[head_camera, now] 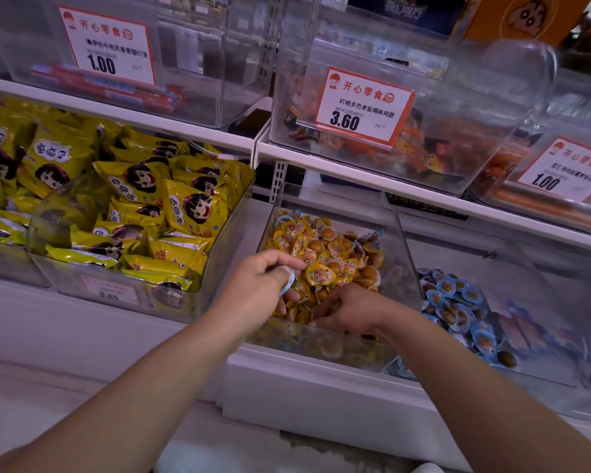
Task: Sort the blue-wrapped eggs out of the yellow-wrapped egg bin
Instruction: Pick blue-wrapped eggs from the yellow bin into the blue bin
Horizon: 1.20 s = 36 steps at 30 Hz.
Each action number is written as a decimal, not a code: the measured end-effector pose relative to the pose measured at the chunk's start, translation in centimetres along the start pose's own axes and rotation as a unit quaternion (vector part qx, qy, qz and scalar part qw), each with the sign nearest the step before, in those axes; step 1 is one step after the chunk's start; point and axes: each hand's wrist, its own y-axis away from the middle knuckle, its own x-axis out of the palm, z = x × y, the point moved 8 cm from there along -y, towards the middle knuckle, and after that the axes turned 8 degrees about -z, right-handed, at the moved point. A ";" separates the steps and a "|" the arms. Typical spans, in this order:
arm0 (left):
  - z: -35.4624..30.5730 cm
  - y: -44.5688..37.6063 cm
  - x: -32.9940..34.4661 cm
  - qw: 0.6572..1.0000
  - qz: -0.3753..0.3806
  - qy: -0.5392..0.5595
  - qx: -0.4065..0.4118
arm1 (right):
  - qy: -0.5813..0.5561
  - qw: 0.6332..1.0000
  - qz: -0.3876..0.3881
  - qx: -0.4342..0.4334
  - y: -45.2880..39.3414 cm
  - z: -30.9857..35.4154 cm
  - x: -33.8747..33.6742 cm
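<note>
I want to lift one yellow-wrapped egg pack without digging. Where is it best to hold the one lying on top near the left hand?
Pinch the flat yellow-rimmed egg pack by its thin rim, coming from above: it lies face-up on the heap, its edge free.

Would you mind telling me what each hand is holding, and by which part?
The left hand pinches a blue-wrapped egg by its wrapper edge. The right hand digs among the yellow-wrapped eggs; its grip cannot be told.

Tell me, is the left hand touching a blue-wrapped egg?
Touching. In the head view the left hand pinches a blue-wrapped egg between thumb and fingers, above the yellow-wrapped egg bin.
</note>
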 end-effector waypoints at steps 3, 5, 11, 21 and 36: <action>0.0 -0.1 -0.3 1.000 -0.003 -0.011 0.001 | -0.025 0.999 0.033 0.033 0.5 0.1 -0.1; -0.1 -0.1 -0.6 1.000 -0.010 -0.014 0.000 | -0.041 0.999 -0.002 0.024 1.2 0.4 -1.6; 0.1 0.5 1.8 0.990 0.100 0.080 -0.054 | -0.321 0.919 -0.136 -0.182 5.4 5.9 -5.6; -1.5 -1.4 -6.6 0.965 -0.172 0.193 -0.034 | -0.060 0.995 -0.074 -0.007 1.2 2.7 0.5; -0.4 -1.2 -5.0 0.975 -0.131 0.180 -0.029 | 0.269 0.959 -0.081 -0.034 -2.0 1.8 -0.3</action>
